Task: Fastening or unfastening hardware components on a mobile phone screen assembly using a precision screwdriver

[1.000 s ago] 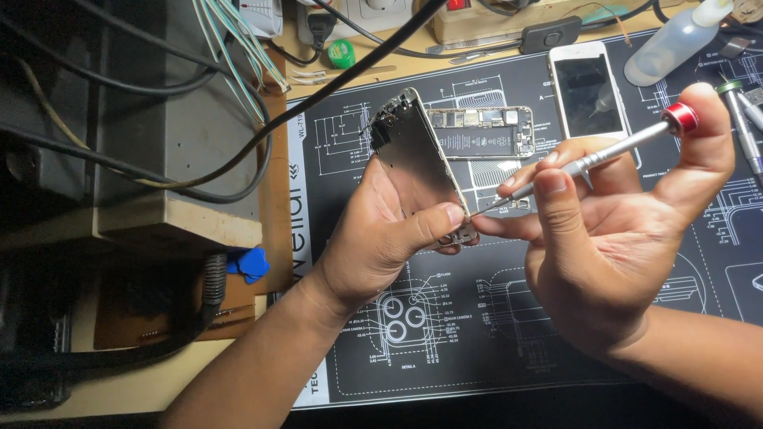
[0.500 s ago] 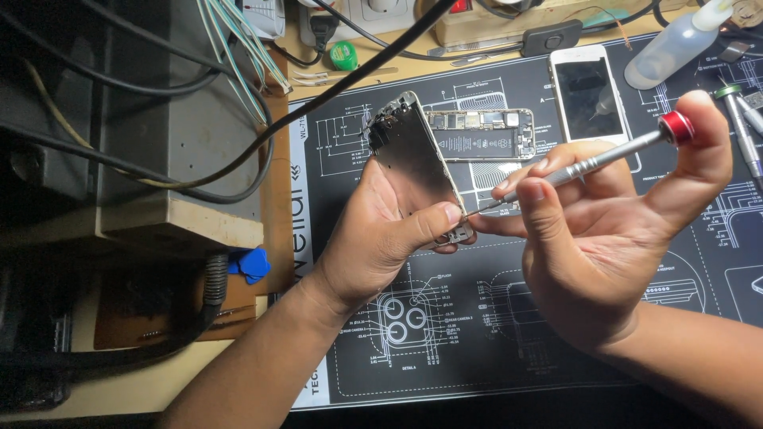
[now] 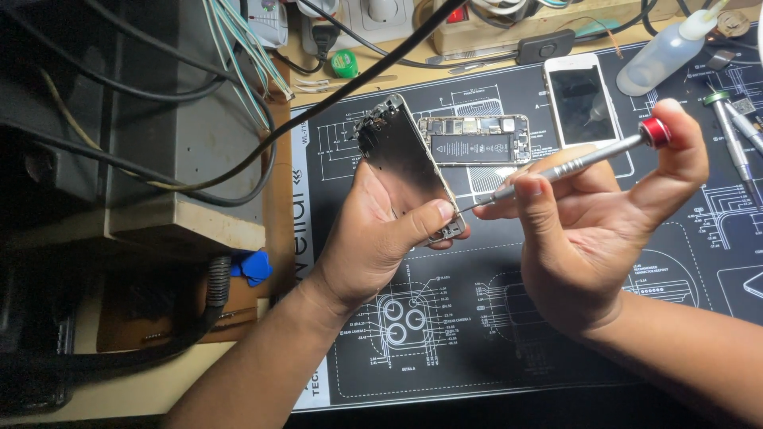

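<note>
Two hands (image 3: pixel 373 246), one screwdriver (image 3: pixel 572 164), one phone frame (image 3: pixel 405 163)

The left hand (image 3: pixel 381 238) covered the lower end of the phone screen panel (image 3: pixel 405 159), so the spot the screwdriver (image 3: pixel 572 163) tip met stayed hidden. At one o'clock, the plastic bottle (image 3: pixel 660 52) was cut off by the top edge. The mat (image 3: pixel 477 334) print was too small to tell.

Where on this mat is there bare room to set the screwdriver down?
Bare mat lies below both hands, toward its front edge. The back is crowded: opened phone body, white phone, squeeze bottle and spare drivers at the right edge.
</note>
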